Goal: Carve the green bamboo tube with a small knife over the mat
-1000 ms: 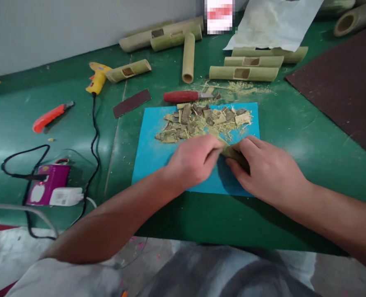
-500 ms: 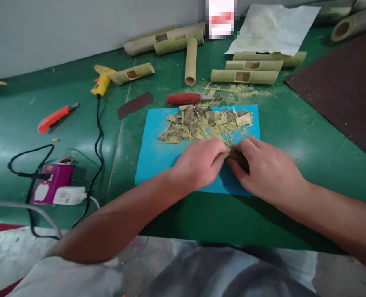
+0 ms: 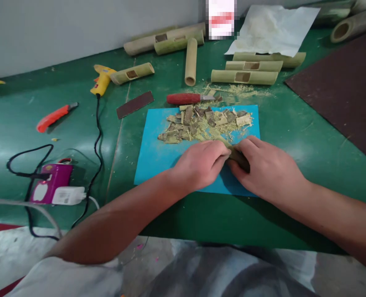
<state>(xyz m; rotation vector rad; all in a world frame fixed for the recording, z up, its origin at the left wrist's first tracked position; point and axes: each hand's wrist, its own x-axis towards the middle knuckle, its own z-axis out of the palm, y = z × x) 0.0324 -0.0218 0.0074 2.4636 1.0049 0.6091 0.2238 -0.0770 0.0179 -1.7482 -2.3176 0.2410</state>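
The right hand (image 3: 268, 167) grasps a slender bamboo piece (image 3: 241, 160) over the blue sheet (image 3: 153, 156). The left hand (image 3: 199, 163) is curled closed against the piece, but what its fingers pinch is hidden. The piece slants between the hands, its surface mostly covered, so how much shaping it has left cannot be told.

Just beyond the grip, bamboo chips (image 3: 212, 117) and dust lie heaped on the sheet — plenty of cutting seems done. Past them rests a red-handled carving knife (image 3: 183, 98), out of both hands. Farther off lie a bamboo tube with a cut opening (image 3: 265, 77) and a plain bamboo tube (image 3: 191, 60) — no opening shows on its visible side.
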